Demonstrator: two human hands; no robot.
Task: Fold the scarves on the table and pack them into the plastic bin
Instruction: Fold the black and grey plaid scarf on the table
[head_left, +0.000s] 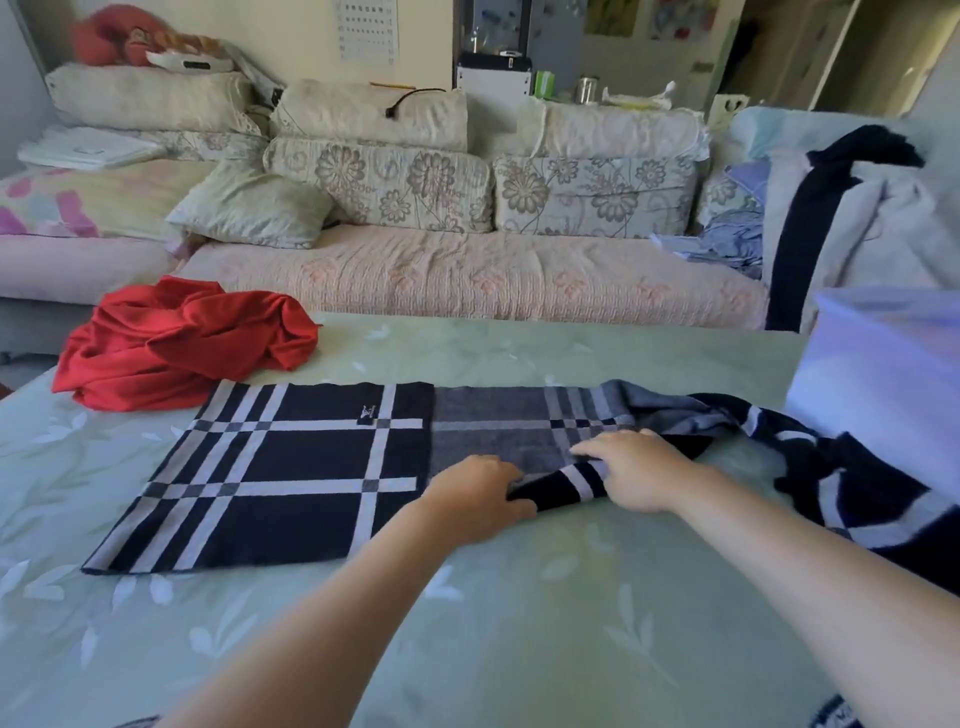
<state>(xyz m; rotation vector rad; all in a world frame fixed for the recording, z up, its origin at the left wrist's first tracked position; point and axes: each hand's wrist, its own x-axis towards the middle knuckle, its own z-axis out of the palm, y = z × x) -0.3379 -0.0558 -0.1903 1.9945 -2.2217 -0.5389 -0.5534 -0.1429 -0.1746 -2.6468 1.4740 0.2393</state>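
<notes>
a person's left hand (475, 493) and right hand (631, 467) pinch the rolled near edge of a navy-and-white plaid scarf (291, 467), half spread on the green table (519, 634), its other end bunched against the plastic bin (883, 374) at right. the curled hem likely needs flattening and squaring before any fold. a crumpled red scarf (176, 343) waits at left. the plaid's small label (370, 413) bears a pale logo, unreadable.

Left hand (478, 493) and right hand (636, 470) pinch a fold of navy plaid scarf (291, 467). Left of the grip lies a red scarf (182, 343); right, a plastic bin (883, 374).
</notes>
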